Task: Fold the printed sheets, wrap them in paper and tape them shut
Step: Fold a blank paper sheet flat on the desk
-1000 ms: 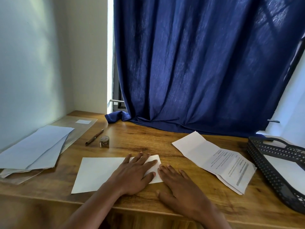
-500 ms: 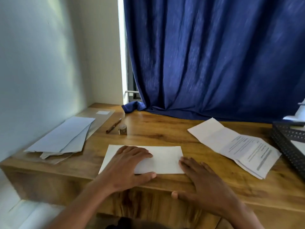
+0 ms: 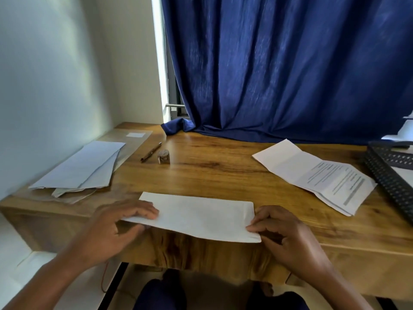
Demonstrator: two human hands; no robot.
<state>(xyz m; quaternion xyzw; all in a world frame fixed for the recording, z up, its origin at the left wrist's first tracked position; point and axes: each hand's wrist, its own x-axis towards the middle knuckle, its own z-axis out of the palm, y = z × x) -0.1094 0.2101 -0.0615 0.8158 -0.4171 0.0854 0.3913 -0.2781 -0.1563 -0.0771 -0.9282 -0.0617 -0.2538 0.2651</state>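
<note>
The folded white paper sheet (image 3: 199, 217) lies at six o'clock on the wooden desk (image 3: 223, 175), its near edge hanging over the front. The left hand (image 3: 116, 227) pinches its left end, the right hand (image 3: 288, 236) pinches its right corner. Folding looks underway; wrapping and taping remain. At three o'clock lies a creased printed sheet (image 3: 317, 175), with a black mesh tray (image 3: 388, 173) beyond. At eleven o'clock, a small tape roll (image 3: 163, 156) and brown pen (image 3: 151, 151); at nine, stacked plain white papers (image 3: 78, 168). Nothing blocks the way.
</note>
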